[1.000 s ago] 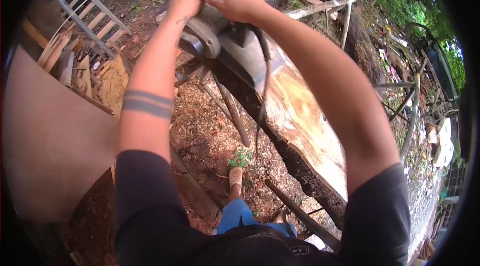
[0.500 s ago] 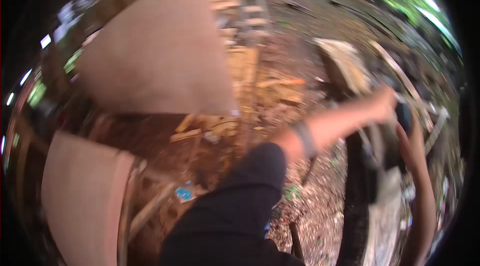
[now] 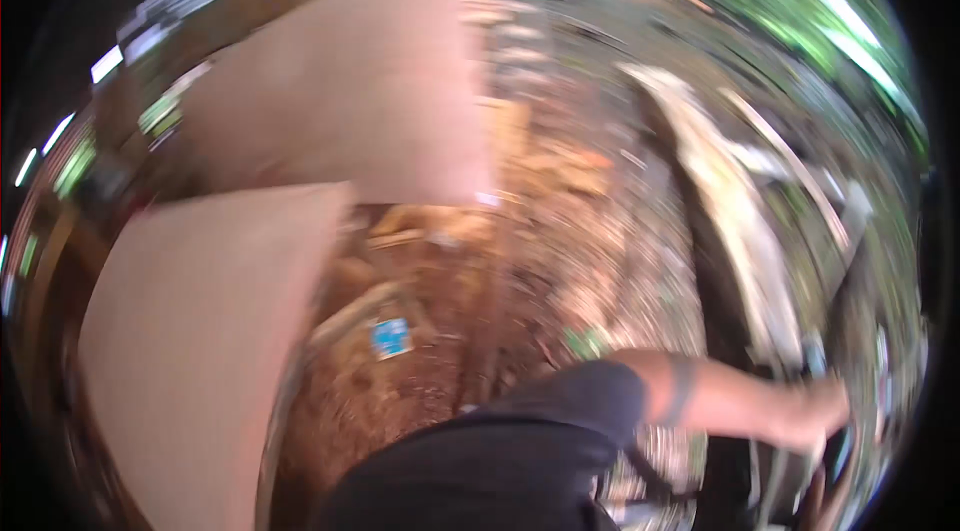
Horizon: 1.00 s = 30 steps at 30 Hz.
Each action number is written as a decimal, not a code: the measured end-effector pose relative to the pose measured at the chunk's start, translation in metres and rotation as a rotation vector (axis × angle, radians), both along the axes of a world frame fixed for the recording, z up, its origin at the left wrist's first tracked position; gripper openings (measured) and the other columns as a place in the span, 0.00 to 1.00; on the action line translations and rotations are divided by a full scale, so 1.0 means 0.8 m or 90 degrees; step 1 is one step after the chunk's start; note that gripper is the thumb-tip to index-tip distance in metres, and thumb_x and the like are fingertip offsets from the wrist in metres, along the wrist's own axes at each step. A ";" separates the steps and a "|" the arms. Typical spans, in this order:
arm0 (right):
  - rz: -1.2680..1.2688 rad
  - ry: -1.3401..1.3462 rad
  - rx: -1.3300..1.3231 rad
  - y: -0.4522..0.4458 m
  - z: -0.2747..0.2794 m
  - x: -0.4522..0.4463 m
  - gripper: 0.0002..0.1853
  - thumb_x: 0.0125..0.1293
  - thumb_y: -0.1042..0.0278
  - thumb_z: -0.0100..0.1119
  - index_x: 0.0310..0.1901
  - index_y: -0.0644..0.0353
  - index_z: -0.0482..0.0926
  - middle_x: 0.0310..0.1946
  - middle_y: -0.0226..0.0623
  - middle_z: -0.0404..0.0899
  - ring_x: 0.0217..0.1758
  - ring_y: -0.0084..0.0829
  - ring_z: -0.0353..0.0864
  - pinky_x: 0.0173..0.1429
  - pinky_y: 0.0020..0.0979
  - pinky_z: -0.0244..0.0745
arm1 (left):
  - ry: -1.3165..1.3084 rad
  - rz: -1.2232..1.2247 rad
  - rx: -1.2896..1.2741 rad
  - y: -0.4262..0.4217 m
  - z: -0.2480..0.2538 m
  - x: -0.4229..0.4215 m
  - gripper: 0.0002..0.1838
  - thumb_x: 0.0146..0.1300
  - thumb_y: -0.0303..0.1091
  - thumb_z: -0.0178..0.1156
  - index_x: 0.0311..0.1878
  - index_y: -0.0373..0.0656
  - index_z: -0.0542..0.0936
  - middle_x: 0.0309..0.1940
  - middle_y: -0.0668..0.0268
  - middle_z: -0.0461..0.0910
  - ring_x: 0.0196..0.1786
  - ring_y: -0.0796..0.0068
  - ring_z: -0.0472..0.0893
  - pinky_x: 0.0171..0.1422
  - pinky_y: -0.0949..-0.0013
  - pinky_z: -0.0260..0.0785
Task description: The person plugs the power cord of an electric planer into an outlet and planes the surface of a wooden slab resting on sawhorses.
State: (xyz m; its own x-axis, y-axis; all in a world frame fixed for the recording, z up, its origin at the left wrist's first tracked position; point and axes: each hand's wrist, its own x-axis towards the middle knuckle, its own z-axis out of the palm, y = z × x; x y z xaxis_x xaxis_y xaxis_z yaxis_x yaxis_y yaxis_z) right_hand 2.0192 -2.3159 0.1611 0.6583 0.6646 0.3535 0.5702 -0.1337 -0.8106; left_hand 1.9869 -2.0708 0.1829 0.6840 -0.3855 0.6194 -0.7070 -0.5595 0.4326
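Observation:
My left arm, in a dark sleeve with a band around the forearm, stretches to the right. At its end my left hand [image 3: 822, 409] is bent downward and smeared by motion, so its grip is unclear. Just below it, part of my right hand [image 3: 815, 506] shows at the lower right edge, its fingers mostly hidden. A dark bluish object [image 3: 840, 451] lies by the two hands, too blurred to name. The hands are close to the near end of a long rough wooden slab [image 3: 735, 206].
Two large flat tan panels, an upper one [image 3: 350, 91] and a lower one [image 3: 210, 331], stand at the left. A small blue packet [image 3: 391, 338] lies on reddish ground. Split wood pieces [image 3: 560, 171] are scattered mid-view; a thin pole [image 3: 795, 166] lies right of the slab.
The view has swung, and both hands now appear lower in it, nearer the bottom right. More of the slab and of the lower panel shows. The dark object between the hands is less visible.

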 end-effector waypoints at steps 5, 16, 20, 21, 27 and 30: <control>-0.283 0.001 -0.254 -0.032 0.102 -0.161 0.42 0.57 0.55 0.63 0.70 0.65 0.57 0.64 0.49 0.67 0.67 0.39 0.66 0.71 0.37 0.58 | 0.037 -0.049 0.103 -0.087 0.026 -0.064 0.09 0.44 0.24 0.61 0.31 0.31 0.78 0.22 0.49 0.80 0.30 0.52 0.85 0.32 0.60 0.79; -0.292 0.005 -0.256 0.054 0.103 -0.111 0.39 0.57 0.67 0.62 0.70 0.54 0.58 0.61 0.45 0.72 0.62 0.40 0.73 0.68 0.40 0.66 | 0.001 0.057 0.185 -0.014 0.019 -0.012 0.09 0.56 0.29 0.60 0.38 0.36 0.76 0.29 0.55 0.82 0.32 0.63 0.86 0.32 0.68 0.79; -0.191 -0.094 -0.220 0.159 0.088 -0.032 0.39 0.59 0.61 0.62 0.71 0.53 0.58 0.55 0.48 0.76 0.57 0.41 0.78 0.64 0.40 0.70 | 0.032 0.111 0.089 0.102 0.021 0.037 0.08 0.54 0.21 0.56 0.39 0.36 0.76 0.27 0.49 0.82 0.33 0.51 0.84 0.38 0.53 0.77; -0.194 -0.069 -0.240 0.191 0.096 -0.017 0.38 0.59 0.62 0.62 0.71 0.49 0.58 0.53 0.47 0.78 0.55 0.42 0.79 0.62 0.42 0.72 | 0.074 0.136 0.082 0.129 0.028 0.049 0.09 0.52 0.20 0.57 0.39 0.38 0.78 0.28 0.50 0.82 0.34 0.51 0.84 0.42 0.54 0.76; -0.155 -0.174 -0.159 0.363 0.080 0.094 0.30 0.60 0.59 0.62 0.63 0.56 0.68 0.43 0.51 0.82 0.44 0.46 0.84 0.54 0.41 0.78 | 0.074 0.319 0.053 0.294 0.022 0.138 0.16 0.52 0.24 0.61 0.46 0.40 0.80 0.31 0.49 0.82 0.39 0.54 0.84 0.43 0.59 0.72; -0.190 -0.201 -0.157 0.437 0.071 0.145 0.34 0.56 0.50 0.64 0.64 0.53 0.69 0.46 0.49 0.81 0.51 0.46 0.81 0.59 0.40 0.75 | 0.088 0.381 0.077 0.382 0.008 0.197 0.13 0.53 0.32 0.62 0.43 0.39 0.81 0.35 0.47 0.82 0.43 0.48 0.82 0.46 0.56 0.72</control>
State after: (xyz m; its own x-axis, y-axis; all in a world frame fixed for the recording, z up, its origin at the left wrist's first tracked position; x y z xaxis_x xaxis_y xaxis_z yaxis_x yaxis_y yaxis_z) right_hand 2.1350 -1.9660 0.2181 0.7192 0.5520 0.4221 0.6899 -0.4945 -0.5287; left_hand 2.1441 -1.7650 0.1897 0.8734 0.0271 0.4862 -0.1985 -0.8919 0.4063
